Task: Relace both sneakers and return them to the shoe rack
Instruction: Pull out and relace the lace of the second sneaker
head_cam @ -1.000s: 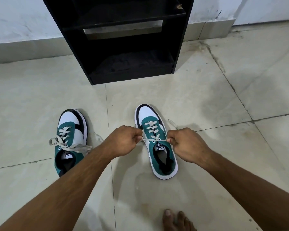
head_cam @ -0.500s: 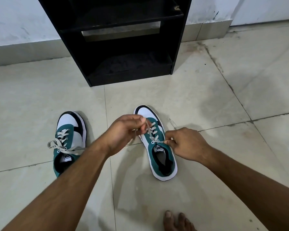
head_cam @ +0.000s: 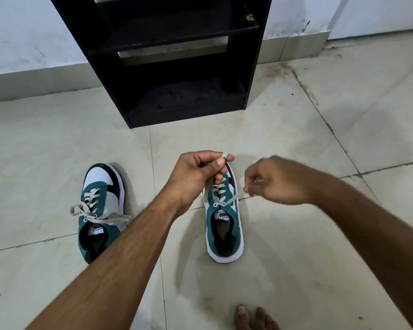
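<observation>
Head view, setting: A person crouches over two teal-and-white sneakers on a pale tiled floor [head_cam: 296,258], an empty black shoe rack [head_cam: 167,67] standing against the wall just beyond them.

Head view, right sneaker [head_cam: 223,217]: It sits upright, toe toward the rack, laced through its eyelets, the two loose lace ends rising from the top pair.

Head view, left hand [head_cam: 196,173]: Fingers curled tight, pinching one grey lace end [head_cam: 208,186] up above the toe of the shoe, its tip showing past the thumb.

Head view, right hand [head_cam: 278,181]: Blurred, fingers closed narrowly around the other lace end [head_cam: 234,198], which runs taut down to the top eyelet.

Head view, left sneaker [head_cam: 100,210]: Well apart to the side, laced, with a loose bow [head_cam: 98,214] spilling across its tongue; the left forearm crosses over its heel.

Head view, foreground: Bare toes [head_cam: 255,317] at the bottom edge.

Progress, as judged: The threading looks finished on both shoes, and one appears tied. The knot on the right sneaker is not yet made.

Left to do: Tie that bow, then carry both shoes to the rack, whose shelves hold no footwear.
</observation>
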